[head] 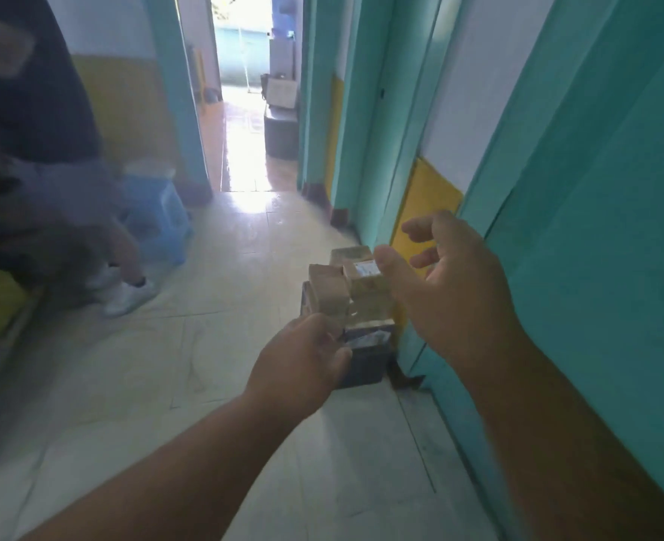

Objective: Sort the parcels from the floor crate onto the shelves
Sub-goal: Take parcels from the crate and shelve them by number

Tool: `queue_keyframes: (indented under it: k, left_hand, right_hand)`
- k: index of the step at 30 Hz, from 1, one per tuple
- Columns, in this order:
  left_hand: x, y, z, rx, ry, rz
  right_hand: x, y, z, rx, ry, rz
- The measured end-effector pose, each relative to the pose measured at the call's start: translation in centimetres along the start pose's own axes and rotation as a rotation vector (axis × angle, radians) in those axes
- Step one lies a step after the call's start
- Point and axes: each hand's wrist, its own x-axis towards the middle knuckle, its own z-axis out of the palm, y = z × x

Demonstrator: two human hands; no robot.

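Note:
A dark crate [365,365] stands on the tiled floor against the teal wall, piled with several brown cardboard parcels [328,292]. One parcel with a white label [363,279] sits at the top right of the pile. My left hand [303,363] is stretched in front of the crate's near side, fingers curled; whether it grips anything is hidden by the hand itself. My right hand [451,290] hovers open to the right of the pile, its thumb close to the labelled parcel, fingers spread and holding nothing. No shelves are in view.
Another person [49,181] stands blurred at the left, a white shoe [127,296] on the floor. A blue plastic stool [158,212] sits behind them. A teal wall with a yellow panel [424,205] runs along the right. An open doorway [244,111] lies ahead.

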Motion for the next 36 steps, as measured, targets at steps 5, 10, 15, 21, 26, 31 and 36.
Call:
queue_keyframes:
  k: [5,10,15,21,26,31,36]
  left_hand:
    - [8.1,-5.3,-0.1,0.012,-0.005,-0.030]
    - [19.2,-9.7,-0.3,0.006,-0.103,0.041]
    - [30.0,-11.2,-0.2,0.055,-0.290,0.112]
    - [40.7,-10.0,4.1,0.026,-0.494,0.208]
    - [48.1,-10.6,7.0,0.050,-0.553,0.237]
    - [54.9,-13.7,7.5,0.117,-0.606,0.259]
    - [62.1,-16.6,10.9,0.165,-0.740,0.380]
  right_hand:
    - [7.2,1.8,6.2,-0.022,-0.091,0.030]
    - [15.3,3.1,11.3,-0.102,-0.098,0.082]
    - [21.7,4.6,13.7,-0.170,-0.050,0.191]
    - [27.7,9.9,16.1,-0.272,0.011,0.264]
    - [34.4,14.8,18.8,-0.285,0.017,0.287]
    - [39.3,17.3,22.6,-0.270,0.027,0.389]
    - [42.0,18.7,27.2,-0.345,0.095,0.537]
